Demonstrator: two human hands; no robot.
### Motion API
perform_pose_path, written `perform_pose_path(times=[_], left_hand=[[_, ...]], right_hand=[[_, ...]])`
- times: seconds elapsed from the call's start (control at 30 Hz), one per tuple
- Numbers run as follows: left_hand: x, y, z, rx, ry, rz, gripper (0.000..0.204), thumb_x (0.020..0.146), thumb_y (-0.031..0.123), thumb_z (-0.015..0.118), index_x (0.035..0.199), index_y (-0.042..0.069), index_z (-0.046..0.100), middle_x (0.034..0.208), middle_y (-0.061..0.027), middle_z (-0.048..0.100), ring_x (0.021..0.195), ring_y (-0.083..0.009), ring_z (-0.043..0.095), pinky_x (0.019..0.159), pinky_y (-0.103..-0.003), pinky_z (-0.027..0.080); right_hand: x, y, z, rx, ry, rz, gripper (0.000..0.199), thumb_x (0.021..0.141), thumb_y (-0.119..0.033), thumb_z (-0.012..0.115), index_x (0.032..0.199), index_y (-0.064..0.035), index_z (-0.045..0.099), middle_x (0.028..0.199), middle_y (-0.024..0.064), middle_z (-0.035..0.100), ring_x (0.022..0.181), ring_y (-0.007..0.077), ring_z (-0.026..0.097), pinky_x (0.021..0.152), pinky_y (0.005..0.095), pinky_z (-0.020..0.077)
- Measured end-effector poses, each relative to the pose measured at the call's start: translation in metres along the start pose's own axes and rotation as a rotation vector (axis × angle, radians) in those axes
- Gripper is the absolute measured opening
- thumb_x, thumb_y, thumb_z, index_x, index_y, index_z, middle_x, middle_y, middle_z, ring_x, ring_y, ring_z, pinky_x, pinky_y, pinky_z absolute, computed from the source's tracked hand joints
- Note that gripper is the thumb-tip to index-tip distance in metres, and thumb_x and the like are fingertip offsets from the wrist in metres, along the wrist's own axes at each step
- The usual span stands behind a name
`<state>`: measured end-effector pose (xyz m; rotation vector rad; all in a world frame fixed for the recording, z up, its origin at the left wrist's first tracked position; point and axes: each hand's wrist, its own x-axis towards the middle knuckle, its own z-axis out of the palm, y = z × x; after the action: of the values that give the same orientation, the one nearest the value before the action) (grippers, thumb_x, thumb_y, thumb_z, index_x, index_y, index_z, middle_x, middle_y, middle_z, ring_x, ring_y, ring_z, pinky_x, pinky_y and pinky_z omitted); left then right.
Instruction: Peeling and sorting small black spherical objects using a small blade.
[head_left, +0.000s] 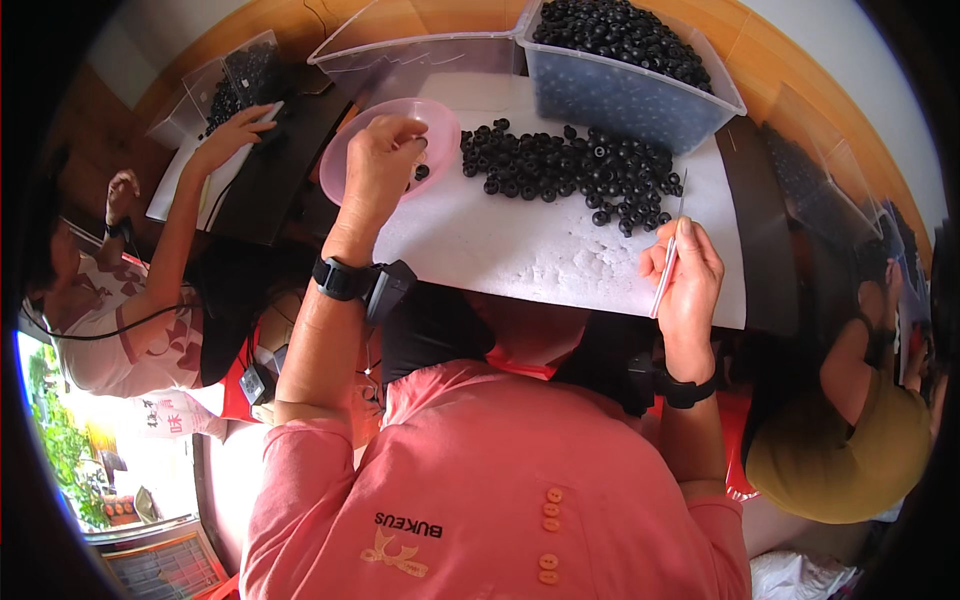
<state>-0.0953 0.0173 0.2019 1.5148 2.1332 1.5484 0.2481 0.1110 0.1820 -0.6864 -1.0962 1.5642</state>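
Head-worn fisheye looking steeply down past chest [480, 470], facing worktable [766, 240], sitting near left hand [381, 160] and right hand [690, 272]

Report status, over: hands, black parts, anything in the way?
Left hand over pink bowl. Right hand gripping thin tool. Black parts heaped on white sheet. No obstruction evident.

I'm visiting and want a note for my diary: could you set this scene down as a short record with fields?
Left hand: over the pink bowl; whether it grips anything is unclear
Right hand: holds a thin tool with a pale handle
Loose pieces: many, small, black, spread on a white surface
Clear bin: beyond them, heaped with similar black pieces
Others: a person in white at left, another in olive at right
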Motion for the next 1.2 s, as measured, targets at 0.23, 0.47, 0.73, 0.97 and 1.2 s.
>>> perform_pose_path(times=[0.23,0.47,0.73,0.97,1.2], left_hand=[[-0.030,0.026,0.008,0.437,-0.048,0.249,0.025,0.071,0.012,0.076,0.093,0.005,0.070,0.092,-0.0076,0.065,0.088,-0.0290,0.059,0.079,-0.040,0.048],[-0.036,0.017,0.013,0.378,0.062,0.333,0.021,0.069,0.003,0.075,0.089,0.004,0.068,0.093,-0.0084,0.065,0.087,-0.0301,0.059,0.077,-0.038,0.049],[-0.079,0.065,0.067,-0.383,-0.374,0.079,0.012,0.082,0.006,0.072,0.092,0.000,0.070,0.083,-0.0049,0.065,0.074,-0.0109,0.060,0.065,-0.027,0.047],[-0.085,0.091,0.094,-0.594,-0.534,-0.302,0.017,0.085,0.010,0.071,0.098,-0.002,0.070,0.079,-0.0051,0.066,0.071,-0.0082,0.057,0.059,-0.025,0.048],[-0.090,0.093,0.112,-1.081,-0.504,-0.559,0.020,0.088,0.009,0.069,0.101,-0.006,0.066,0.086,-0.0098,0.068,0.069,-0.0138,0.062,0.054,-0.026,0.052]], right_hand=[[0.002,-0.015,-0.017,-0.255,-0.001,0.040,0.028,0.098,-0.025,0.059,0.084,-0.0012,0.060,0.063,-0.0022,0.045,0.052,0.0071,0.039,0.049,0.0261,0.0374],[0.013,-0.021,0.010,-1.228,-0.197,-0.212,0.025,0.076,-0.020,0.079,0.088,-0.0044,0.064,0.068,0.0063,0.059,0.064,0.0195,0.062,0.058,0.0321,0.0465],[0.023,0.003,0.017,-1.534,-0.191,-0.486,0.021,0.070,0.001,0.065,0.089,-0.0028,0.057,0.084,0.0137,0.066,0.076,0.0338,0.065,0.064,0.0435,0.0513],[0.001,-0.003,0.015,-0.844,-0.228,-0.308,0.027,0.069,0.008,0.066,0.094,-0.0009,0.058,0.087,0.0102,0.069,0.070,0.0183,0.064,0.065,0.0305,0.0510],[-0.020,0.019,0.034,-0.551,-0.210,-0.413,0.025,0.076,0.007,0.069,0.097,-0.0008,0.059,0.082,0.0001,0.063,0.067,0.0043,0.051,0.060,0.0202,0.0438]])
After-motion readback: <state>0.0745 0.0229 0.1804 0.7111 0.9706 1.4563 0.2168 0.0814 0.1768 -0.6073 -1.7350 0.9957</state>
